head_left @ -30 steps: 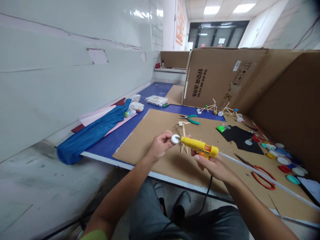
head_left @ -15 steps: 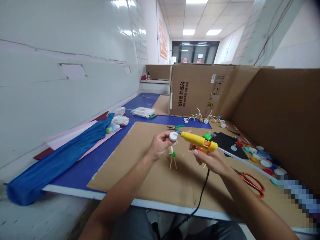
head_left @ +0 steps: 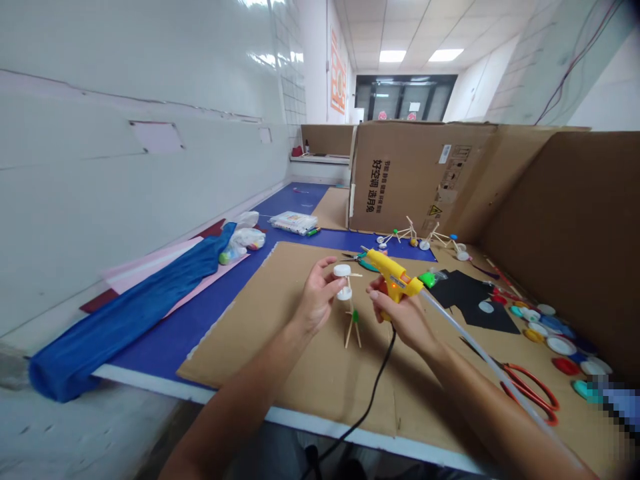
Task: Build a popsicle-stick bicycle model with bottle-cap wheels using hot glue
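Observation:
My left hand (head_left: pixel 316 297) is closed, pinching a small model of thin wooden sticks. A white bottle cap (head_left: pixel 343 270) sits at its top edge, and another white cap (head_left: pixel 344 293) shows just below, beside my thumb. Lower on the same sticks is a green cap (head_left: pixel 355 316). To the right, my right hand (head_left: pixel 404 317) grips a yellow hot glue gun (head_left: pixel 391 271) by its handle. Its nozzle points up and to the left, apart from the caps. A long clear glue stick (head_left: pixel 475 353) trails from its back, and a black cord (head_left: pixel 377 393) hangs below.
Brown cardboard (head_left: pixel 280 347) covers the table. Teal-handled pliers (head_left: pixel 369 262) lie behind my hands, orange-handled scissors (head_left: pixel 533 390) at right. Loose bottle caps (head_left: pixel 561 345) lie near the cardboard wall. Two stick models (head_left: pixel 440 237) stand by the box (head_left: pixel 410 177). Blue cloth (head_left: pixel 135 313) lies left.
The glue gun has tilted nozzle-up, and its nozzle has moved away from the white cap. My left hand has turned the stick model, so both white caps now show clearly. The view has shifted slightly.

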The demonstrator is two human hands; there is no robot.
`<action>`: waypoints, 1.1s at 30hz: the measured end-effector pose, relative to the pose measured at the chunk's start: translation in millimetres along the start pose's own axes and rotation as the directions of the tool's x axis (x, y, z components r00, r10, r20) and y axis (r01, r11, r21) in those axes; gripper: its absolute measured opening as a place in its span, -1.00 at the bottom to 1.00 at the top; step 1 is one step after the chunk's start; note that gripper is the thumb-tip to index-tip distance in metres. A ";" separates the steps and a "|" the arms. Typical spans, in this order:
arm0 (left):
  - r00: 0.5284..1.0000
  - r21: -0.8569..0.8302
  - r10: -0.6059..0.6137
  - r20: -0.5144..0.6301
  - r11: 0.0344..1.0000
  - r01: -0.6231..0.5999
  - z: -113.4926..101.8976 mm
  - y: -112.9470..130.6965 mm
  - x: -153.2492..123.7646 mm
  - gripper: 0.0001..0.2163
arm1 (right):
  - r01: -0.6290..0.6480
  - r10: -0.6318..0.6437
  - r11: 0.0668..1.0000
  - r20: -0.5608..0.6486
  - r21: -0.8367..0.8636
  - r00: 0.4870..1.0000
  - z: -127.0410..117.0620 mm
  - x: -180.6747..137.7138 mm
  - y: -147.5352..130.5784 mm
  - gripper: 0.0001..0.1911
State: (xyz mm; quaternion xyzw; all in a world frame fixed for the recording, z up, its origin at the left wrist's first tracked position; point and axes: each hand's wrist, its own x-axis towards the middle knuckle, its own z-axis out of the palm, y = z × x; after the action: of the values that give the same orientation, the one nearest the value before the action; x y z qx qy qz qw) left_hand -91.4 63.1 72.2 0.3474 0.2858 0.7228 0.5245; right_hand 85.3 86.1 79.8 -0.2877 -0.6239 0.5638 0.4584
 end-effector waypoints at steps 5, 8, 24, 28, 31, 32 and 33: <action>1.000 -0.088 -0.005 0.008 0.996 0.006 2.8 -2.8 -5.2 -0.41 | -0.122 0.134 0.964 -0.038 0.235 0.990 23.2 3.6 16.5 -0.61; 1.000 -0.065 -0.011 0.008 0.998 0.012 4.3 -6.9 -8.8 -0.40 | -0.163 0.179 0.932 -0.020 0.324 0.984 30.0 -0.3 18.9 -0.54; 0.958 0.403 0.257 0.130 0.869 -0.288 -13.1 -21.3 -1.5 -0.33 | -0.044 0.068 0.965 -0.086 0.258 0.994 19.5 4.3 3.8 -0.56; 0.708 0.780 0.570 0.418 0.175 -0.601 -19.3 -2.7 -3.9 -0.52 | -0.028 0.033 0.998 -0.083 0.061 0.996 11.2 7.5 3.0 -0.66; 0.569 0.740 0.496 0.656 -0.278 -0.612 -16.0 5.8 -10.4 -0.76 | 0.030 -0.033 0.994 -0.029 -0.105 0.999 6.5 8.9 5.1 -0.75; 0.559 0.718 0.458 0.691 -0.351 -0.601 -14.1 6.3 -12.5 -0.80 | 0.053 -0.055 0.986 -0.007 -0.156 0.998 5.5 9.2 6.2 -0.77; 0.562 0.706 0.428 0.708 -0.394 -0.589 -12.2 6.1 -14.2 -0.83 | 0.072 -0.072 0.976 0.008 -0.204 0.997 4.9 9.5 7.5 -0.78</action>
State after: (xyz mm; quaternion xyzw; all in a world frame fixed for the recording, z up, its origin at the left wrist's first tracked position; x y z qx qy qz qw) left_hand -101.7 47.2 66.8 0.7288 0.4661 0.4208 -0.2730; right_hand 75.8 93.8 75.2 -0.3102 -0.6885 0.4801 0.4463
